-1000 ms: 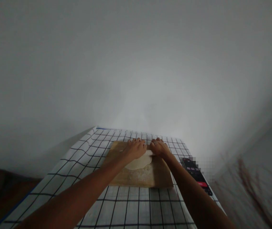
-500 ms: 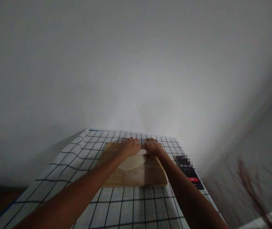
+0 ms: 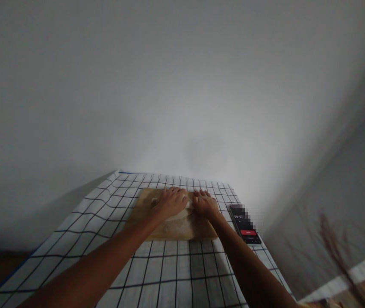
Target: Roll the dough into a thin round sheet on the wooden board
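Observation:
On a wooden board (image 3: 179, 233), a flat sheet of pale dough (image 3: 180, 215) lies partly under my hands. A pale roll (image 3: 189, 204) runs crosswise at its far part; I cannot tell whether it is a rolling pin or rolled-up dough. My left hand (image 3: 172, 201) rests over its left stretch, fingers curved over the top. Around its right stretch my right hand (image 3: 204, 202) is bent in the same way. A narrow gap between the hands shows the middle of the roll, while most of its length is hidden beneath them.
A black-and-white checked cloth (image 3: 157, 269) covers the table under the board. To the right of the board lies a phone (image 3: 246, 226) with a timer on its screen. A pale wall rises behind the table, and blurred dry stems (image 3: 333, 244) stand at the lower right.
Both hands have come nearer to me over the board with the roll, and less of the dough sheet shows in front of them. The view has shifted slightly.

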